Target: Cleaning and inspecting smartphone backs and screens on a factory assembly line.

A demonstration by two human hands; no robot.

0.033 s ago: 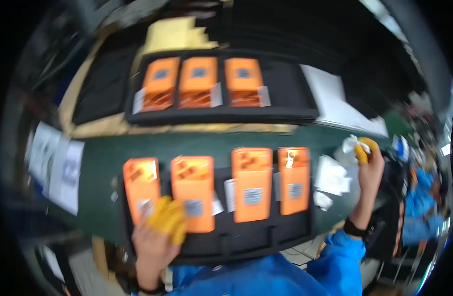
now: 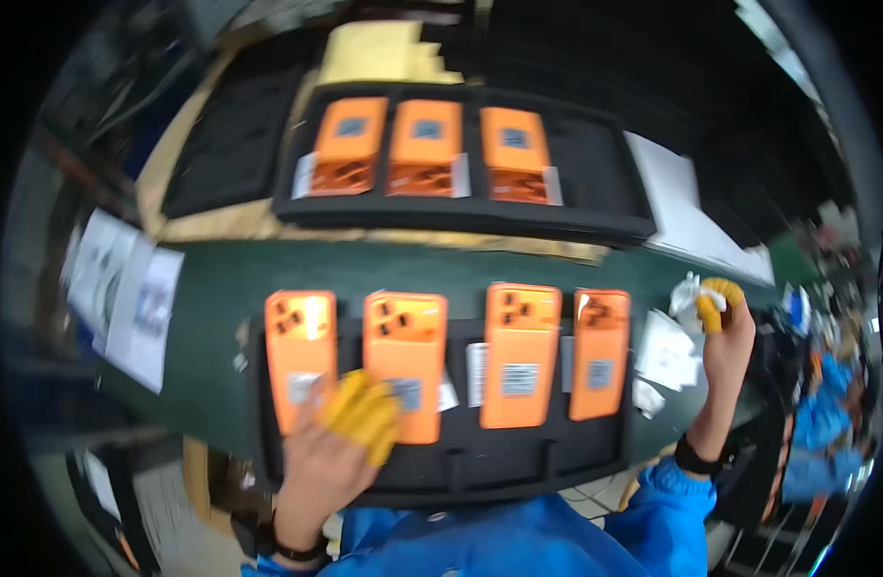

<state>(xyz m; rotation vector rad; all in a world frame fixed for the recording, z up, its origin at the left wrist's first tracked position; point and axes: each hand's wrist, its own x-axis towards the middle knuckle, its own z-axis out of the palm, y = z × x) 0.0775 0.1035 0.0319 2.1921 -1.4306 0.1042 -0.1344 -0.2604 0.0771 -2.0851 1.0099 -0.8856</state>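
Observation:
Four orange phone backs with camera cutouts and a square code label lie on a black tray (image 2: 480, 473) in front of me. My left hand (image 2: 340, 433), in yellow finger covers, is over the lower ends of the leftmost phone back (image 2: 302, 337) and the second phone back (image 2: 406, 356). Its fingers look stretched out, though I cannot tell whether they touch. To the right are the third phone back (image 2: 520, 337) and the rightmost phone back (image 2: 598, 351). At the far right, my right hand (image 2: 728, 313) has yellow-covered fingers curled around a crumpled white wipe (image 2: 687, 292).
Behind is another black tray (image 2: 461, 217) with three orange phone backs. White wipes (image 2: 665, 354) lie on the green table (image 2: 230, 269), right of the near tray. Printed sheets (image 2: 124, 298) lie left, yellow sheets (image 2: 369, 53) at the back. People in blue are at far right.
The whole view has shifted, with most things appearing further right. My left hand stays over the two left phone backs, and my right hand still has the wipe.

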